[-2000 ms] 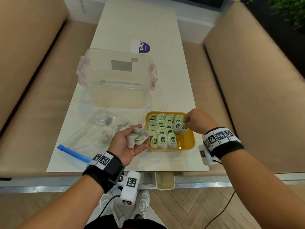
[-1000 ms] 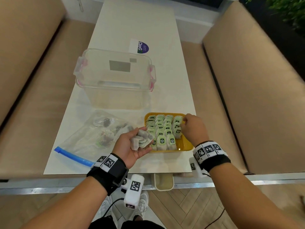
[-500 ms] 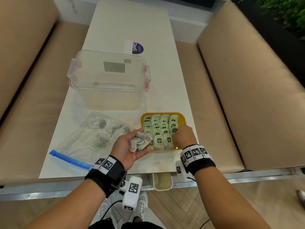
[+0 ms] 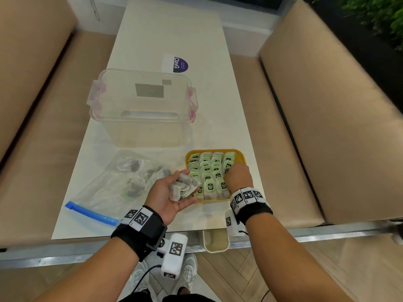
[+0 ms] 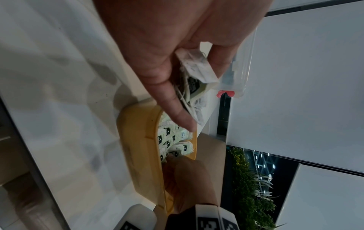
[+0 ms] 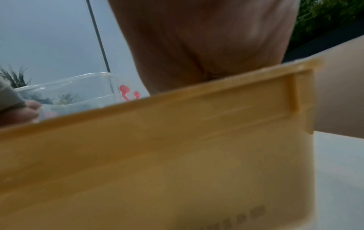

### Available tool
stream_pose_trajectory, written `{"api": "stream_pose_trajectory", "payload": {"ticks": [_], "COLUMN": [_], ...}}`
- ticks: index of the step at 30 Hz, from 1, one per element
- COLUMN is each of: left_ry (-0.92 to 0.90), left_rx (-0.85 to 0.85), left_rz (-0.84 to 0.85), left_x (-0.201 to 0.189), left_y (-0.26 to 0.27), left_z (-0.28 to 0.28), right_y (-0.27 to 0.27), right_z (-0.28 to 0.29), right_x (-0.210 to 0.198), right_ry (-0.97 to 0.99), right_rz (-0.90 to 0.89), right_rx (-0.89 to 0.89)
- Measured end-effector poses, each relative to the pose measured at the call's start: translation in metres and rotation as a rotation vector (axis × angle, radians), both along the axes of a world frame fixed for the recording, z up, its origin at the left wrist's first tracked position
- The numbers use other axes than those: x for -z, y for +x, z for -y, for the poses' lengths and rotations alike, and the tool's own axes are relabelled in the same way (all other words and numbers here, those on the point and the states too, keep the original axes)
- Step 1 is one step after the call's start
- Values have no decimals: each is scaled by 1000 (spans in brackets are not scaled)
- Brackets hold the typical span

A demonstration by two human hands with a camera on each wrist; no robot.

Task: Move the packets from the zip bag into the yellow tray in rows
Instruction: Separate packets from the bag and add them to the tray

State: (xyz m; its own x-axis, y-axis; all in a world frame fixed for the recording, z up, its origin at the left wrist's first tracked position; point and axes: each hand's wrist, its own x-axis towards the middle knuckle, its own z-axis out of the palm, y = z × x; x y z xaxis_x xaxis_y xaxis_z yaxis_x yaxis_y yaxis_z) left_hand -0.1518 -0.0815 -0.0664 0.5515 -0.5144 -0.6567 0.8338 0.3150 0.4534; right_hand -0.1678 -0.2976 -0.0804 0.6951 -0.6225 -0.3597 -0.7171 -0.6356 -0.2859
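The yellow tray (image 4: 242, 156) sits near the table's front edge, filled with rows of green-labelled packets (image 4: 206, 168). My left hand (image 4: 172, 192) hovers palm up just left of the tray and grips a small bunch of packets (image 4: 185, 186); the left wrist view shows the bunch (image 5: 197, 68) held between thumb and fingers above the tray (image 5: 138, 140). My right hand (image 4: 236, 177) reaches down into the right-hand row, its fingers hidden. In the right wrist view only its palm (image 6: 206, 46) shows behind the tray wall (image 6: 177, 155). The clear zip bag (image 4: 113, 184) lies to the left with a few packets inside.
A clear plastic box (image 4: 141, 105) with pink clips stands behind the bag and tray. A purple and white sticker (image 4: 175, 64) lies further back. Beige benches flank the table on both sides. A small beige bin (image 4: 216, 240) hangs at the front edge.
My right hand has drawn back along the right-hand row from the tray's far end towards its near end. The left hand still holds its bunch beside the tray.
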Motion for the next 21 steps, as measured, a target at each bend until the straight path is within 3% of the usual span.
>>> {"api": "stream_pose_trajectory", "payload": {"ticks": [9,21], "left_ry": [-8,-10], "left_rx": [-5,-9], "left_rz": [-5,-7], "left_x": [1,2], "left_y": [3,3], "left_z": [-1,-1], "right_y": [5,-4], "right_z": [7,8], "right_x": [8,2], "right_ry": [44,66], "right_rz": [107,106], "right_rx": [-1,26]}}
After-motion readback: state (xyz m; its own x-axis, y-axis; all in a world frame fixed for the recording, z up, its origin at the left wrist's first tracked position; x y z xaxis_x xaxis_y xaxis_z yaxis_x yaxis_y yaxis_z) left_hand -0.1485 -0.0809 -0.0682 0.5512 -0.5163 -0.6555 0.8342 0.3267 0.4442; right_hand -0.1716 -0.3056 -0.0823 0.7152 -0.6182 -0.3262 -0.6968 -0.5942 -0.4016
